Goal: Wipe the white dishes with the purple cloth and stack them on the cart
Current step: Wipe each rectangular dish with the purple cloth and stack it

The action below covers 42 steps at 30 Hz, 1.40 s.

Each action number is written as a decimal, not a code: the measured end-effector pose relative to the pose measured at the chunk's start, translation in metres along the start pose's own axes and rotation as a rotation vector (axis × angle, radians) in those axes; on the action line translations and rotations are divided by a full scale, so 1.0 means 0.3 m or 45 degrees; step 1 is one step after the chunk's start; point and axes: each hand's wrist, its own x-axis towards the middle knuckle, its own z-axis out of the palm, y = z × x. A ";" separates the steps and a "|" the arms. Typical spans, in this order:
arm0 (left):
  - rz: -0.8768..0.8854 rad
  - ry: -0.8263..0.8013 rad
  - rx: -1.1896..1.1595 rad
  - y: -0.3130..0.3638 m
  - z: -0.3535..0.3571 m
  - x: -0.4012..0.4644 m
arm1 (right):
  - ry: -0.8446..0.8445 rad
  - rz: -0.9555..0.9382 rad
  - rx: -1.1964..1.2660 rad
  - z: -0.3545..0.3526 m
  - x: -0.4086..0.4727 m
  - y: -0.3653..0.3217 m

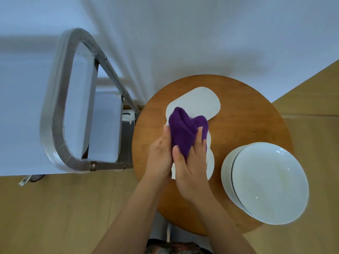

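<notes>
Your right hand (190, 169) and left hand (160, 158) are both gripping the purple cloth (185, 131), fingers curled round it, over two flat white dishes (200, 103) on the round bench (238, 114). One stack of white bowls (266, 182) is sitting right of them; the cart (60, 110) is standing left.

Two hands are in view — the left hand (161, 154) and the right hand (190, 167). One purple cloth (185, 131). One round wooden bench (244, 114). One metal cart (73, 99). The flat white dishes (200, 103) near the bench's middle number at least two, overlapping. At the bench's right edge stands one stack of round white plates (267, 182) — several rims show, though the exact count cannot be told.
</notes>
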 end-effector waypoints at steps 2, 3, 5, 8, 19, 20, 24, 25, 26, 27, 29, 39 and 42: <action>0.091 0.000 0.065 0.005 0.014 -0.012 | 0.062 0.051 -0.013 -0.010 0.018 -0.009; 0.130 0.008 0.084 0.009 0.019 -0.017 | 0.097 0.086 -0.018 -0.016 0.031 -0.011; 0.168 0.039 0.105 0.007 0.021 -0.024 | 0.112 0.131 -0.126 -0.033 0.068 -0.015; 0.142 0.107 0.081 -0.002 0.012 -0.038 | 0.094 0.104 -0.288 -0.066 0.132 -0.004; 0.142 0.063 -0.351 0.023 -0.084 -0.011 | -0.055 0.131 0.120 -0.202 0.169 0.145; 0.135 0.063 -0.394 0.022 -0.086 -0.003 | -0.084 0.131 0.117 -0.209 0.168 0.148; 0.079 0.108 -0.583 0.017 -0.102 0.009 | -0.101 0.248 0.243 -0.229 0.174 0.161; 0.061 0.122 -0.628 0.015 -0.103 0.010 | -0.068 0.277 0.325 -0.233 0.175 0.165; 0.040 0.138 -0.676 0.014 -0.099 0.011 | -0.009 0.309 0.433 -0.233 0.175 0.170; 0.022 0.147 -0.736 0.017 -0.089 0.012 | 0.068 0.348 0.569 -0.231 0.174 0.174; 0.028 0.141 -0.835 0.023 -0.055 0.008 | 0.198 0.409 0.825 -0.218 0.174 0.181; -0.205 -0.299 -0.540 0.033 -0.109 0.005 | 0.332 0.326 0.650 -0.315 0.187 0.194; -0.443 -0.412 -0.514 0.050 -0.149 0.039 | 0.230 0.252 0.403 -0.323 0.195 0.173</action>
